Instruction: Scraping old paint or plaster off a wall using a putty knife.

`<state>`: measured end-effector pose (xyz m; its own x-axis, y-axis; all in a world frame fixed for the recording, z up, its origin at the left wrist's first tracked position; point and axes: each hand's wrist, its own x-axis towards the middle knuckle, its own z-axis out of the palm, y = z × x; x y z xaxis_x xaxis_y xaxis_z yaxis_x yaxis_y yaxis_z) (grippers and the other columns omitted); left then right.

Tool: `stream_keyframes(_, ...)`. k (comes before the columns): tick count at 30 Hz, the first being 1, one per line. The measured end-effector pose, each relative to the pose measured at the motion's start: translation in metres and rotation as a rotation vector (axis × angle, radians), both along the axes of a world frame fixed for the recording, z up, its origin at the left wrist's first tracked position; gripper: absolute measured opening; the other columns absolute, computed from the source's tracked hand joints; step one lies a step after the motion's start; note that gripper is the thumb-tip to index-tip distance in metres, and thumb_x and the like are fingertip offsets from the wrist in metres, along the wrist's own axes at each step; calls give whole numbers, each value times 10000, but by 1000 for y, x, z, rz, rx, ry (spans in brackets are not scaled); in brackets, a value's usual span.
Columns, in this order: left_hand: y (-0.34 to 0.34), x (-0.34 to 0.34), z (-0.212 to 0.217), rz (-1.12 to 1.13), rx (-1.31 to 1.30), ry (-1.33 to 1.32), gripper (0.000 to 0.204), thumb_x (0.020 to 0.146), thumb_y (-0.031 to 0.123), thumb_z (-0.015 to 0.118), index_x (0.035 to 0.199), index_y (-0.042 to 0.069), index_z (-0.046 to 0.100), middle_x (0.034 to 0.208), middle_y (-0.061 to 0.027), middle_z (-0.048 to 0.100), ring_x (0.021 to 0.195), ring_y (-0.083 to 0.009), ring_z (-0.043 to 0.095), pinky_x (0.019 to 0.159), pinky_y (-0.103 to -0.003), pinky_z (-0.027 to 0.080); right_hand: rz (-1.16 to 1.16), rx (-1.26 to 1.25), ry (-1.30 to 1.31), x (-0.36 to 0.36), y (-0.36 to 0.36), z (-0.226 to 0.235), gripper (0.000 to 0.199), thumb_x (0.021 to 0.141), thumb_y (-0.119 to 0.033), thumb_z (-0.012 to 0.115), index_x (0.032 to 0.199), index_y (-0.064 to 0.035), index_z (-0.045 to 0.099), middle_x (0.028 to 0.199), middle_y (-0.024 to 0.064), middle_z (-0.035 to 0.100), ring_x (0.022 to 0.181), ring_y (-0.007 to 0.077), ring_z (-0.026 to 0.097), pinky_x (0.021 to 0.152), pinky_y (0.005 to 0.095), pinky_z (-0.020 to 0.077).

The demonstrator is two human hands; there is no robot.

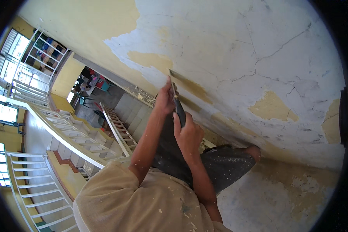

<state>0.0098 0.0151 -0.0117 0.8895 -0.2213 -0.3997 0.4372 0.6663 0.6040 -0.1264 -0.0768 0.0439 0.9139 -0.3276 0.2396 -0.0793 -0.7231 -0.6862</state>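
My right hand (pixel 187 133) is wrapped round the dark handle of a scraper (pixel 179 110), its thumb lying along the handle. Farther up the tool, the fingers of my left hand (pixel 165 98) are closed at the neck and blade, with one finger stretched toward the blade's end. The scraper's tip is at the wall (pixel 220 46), beside a ragged patch of yellow paint (pixel 152 60); I cannot tell how firmly it touches. Around it the wall shows white under-coat, cracks and further yellow remnants (pixel 273 106).
My bent leg in dark, paint-flecked trousers (pixel 228 166) is close to the wall. Paint flakes (pixel 145 94) lie along the wall's foot. To the left, a white stair railing (pixel 62 135) runs beside steps leading down. Below, people sit near a table (pixel 91 89).
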Motion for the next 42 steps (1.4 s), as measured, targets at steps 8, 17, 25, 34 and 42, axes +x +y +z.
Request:
stream_keyframes(8,-8,-8,15,52,83,15,324,903,427,498,717,161,502,570,45,450,474,-80,413,433,-230,322,33,5,9,0,-4,7,360,853,-412,550,819,-59,614,533,169,557,515,365,573,476,439,433)
stream_keyframes(17,-11,-15,22,-26,-14,83,259,927,371,460,802,152,521,628,56,495,531,-74,444,489,-221,357,37,53,87,-7,-6,12,299,846,-350,585,868,-54,627,557,151,576,533,358,581,491,410,440)
stream_keyframes(25,-14,-14,8,-4,107,-12,279,918,400,483,746,183,514,602,78,449,492,-28,398,428,-185,290,13,20,77,-14,-14,1,289,846,-344,586,866,-59,630,568,143,579,528,350,580,494,412,436)
stream_keyframes(34,-5,-4,21,9,156,-55,321,888,439,520,772,140,526,598,42,473,503,-75,443,451,-230,336,33,27,63,-5,-10,8,316,853,-373,567,834,-60,607,554,164,566,532,361,578,491,435,433)
stream_keyframes(42,-18,-18,27,-11,201,-69,300,910,410,498,852,115,496,645,42,475,522,-65,427,494,-210,362,-20,65,-138,-10,-9,-22,342,859,-403,556,882,-66,612,483,102,537,423,292,557,402,374,415)
